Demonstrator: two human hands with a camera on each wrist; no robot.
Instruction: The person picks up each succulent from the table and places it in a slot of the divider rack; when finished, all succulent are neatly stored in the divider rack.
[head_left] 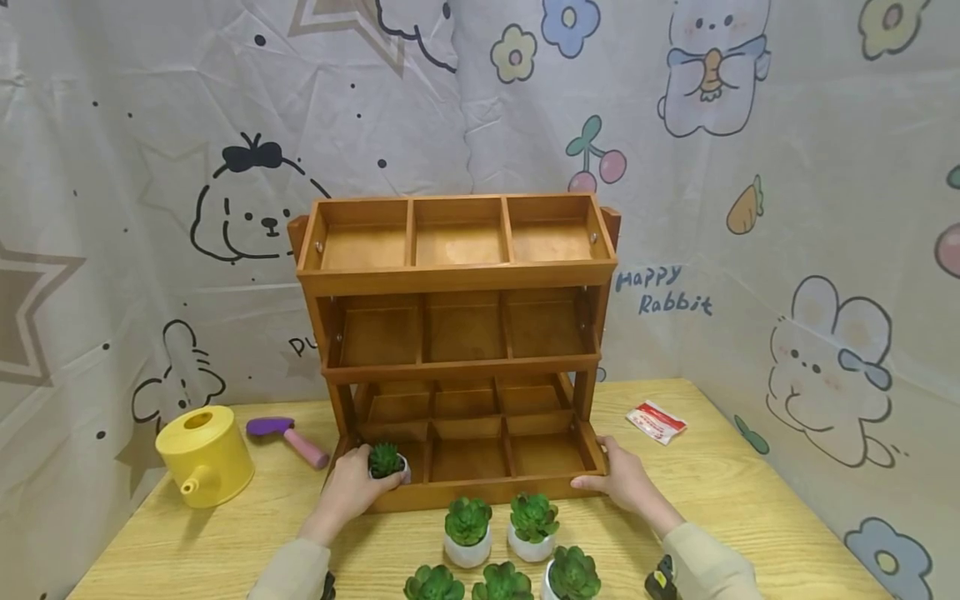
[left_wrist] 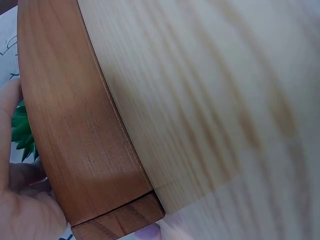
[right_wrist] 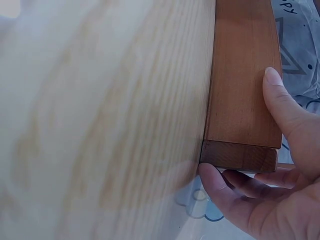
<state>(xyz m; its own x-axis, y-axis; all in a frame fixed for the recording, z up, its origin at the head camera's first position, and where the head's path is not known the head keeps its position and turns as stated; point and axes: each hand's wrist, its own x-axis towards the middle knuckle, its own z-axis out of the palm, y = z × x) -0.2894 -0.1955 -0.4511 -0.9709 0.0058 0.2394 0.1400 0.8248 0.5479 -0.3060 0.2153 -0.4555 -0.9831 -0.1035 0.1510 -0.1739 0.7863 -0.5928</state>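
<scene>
A small green succulent in a white pot [head_left: 385, 460] sits at the lower left front compartment of a brown wooden tiered rack [head_left: 457, 275]. My left hand [head_left: 352, 482] holds this pot, thumb across its front and fingers at its left side. In the left wrist view, the green leaves [left_wrist: 21, 130] show beside the hand, partly hidden by the rack's wooden board [left_wrist: 80, 120]. At the rack's lower right front corner, my right hand [head_left: 624, 475] grips the wood. Its thumb lies on the board [right_wrist: 245, 75] in the right wrist view, with the other fingers around the end.
Several potted succulents [head_left: 468, 533] stand on the table in front of the rack. To the left are a yellow watering can [head_left: 206, 457] and a purple-and-pink toy garden tool [head_left: 288, 437]. A red-and-white packet [head_left: 656, 422] lies at the right. Patterned cloth [head_left: 750, 250] hangs around the table.
</scene>
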